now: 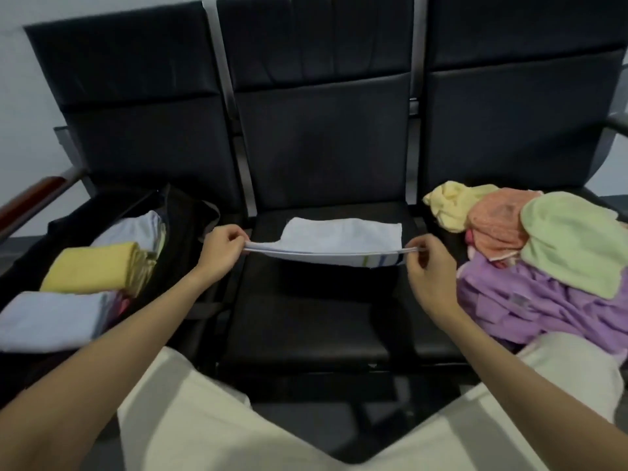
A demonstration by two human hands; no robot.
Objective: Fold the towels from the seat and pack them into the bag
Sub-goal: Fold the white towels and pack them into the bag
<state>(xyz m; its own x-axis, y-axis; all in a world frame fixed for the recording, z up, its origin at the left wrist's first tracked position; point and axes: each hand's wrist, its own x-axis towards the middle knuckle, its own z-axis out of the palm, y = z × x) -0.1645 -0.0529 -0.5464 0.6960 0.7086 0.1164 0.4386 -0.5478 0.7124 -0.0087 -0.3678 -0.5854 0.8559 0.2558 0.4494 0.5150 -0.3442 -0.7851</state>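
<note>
A white towel [339,241] with thin coloured stripes is stretched flat just above the middle black seat [306,317]. My left hand [222,248] pinches its left corners and my right hand [426,263] pinches its right corners; the near edge shows doubled layers. On the left seat lies an open black bag [183,226] holding a folded yellow towel [98,266] and two folded white towels [54,319]. A loose pile on the right seat has a pale yellow towel [452,202], an orange one [496,222], a green one [571,239] and a purple one [530,307].
Three black seat backs [319,96] rise behind. A reddish armrest [30,202] runs along the far left. My light trousers [210,419] fill the bottom of the view, in front of the seat edge.
</note>
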